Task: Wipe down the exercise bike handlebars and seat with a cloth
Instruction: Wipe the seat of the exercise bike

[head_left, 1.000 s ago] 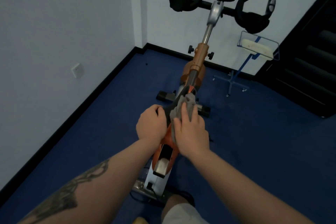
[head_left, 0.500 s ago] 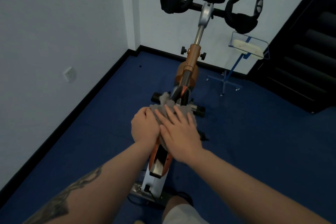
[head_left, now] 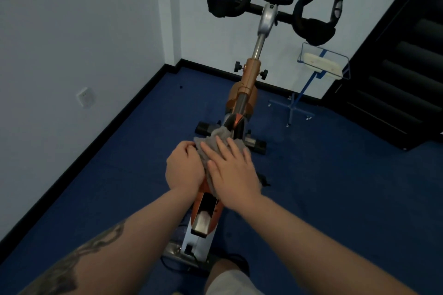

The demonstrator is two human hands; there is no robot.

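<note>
The right hand (head_left: 233,175) lies flat with straight fingers on the grey cloth (head_left: 215,141), which covers the exercise bike's seat. The left hand (head_left: 184,167) is curled at the cloth's left edge, gripping there. The black handlebars (head_left: 314,29) stand well ahead, untouched.

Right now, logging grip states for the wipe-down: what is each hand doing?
Left hand: curled, gripping the edge of the grey cloth.
Right hand: open, fingers flat, pressing the cloth down.
</note>
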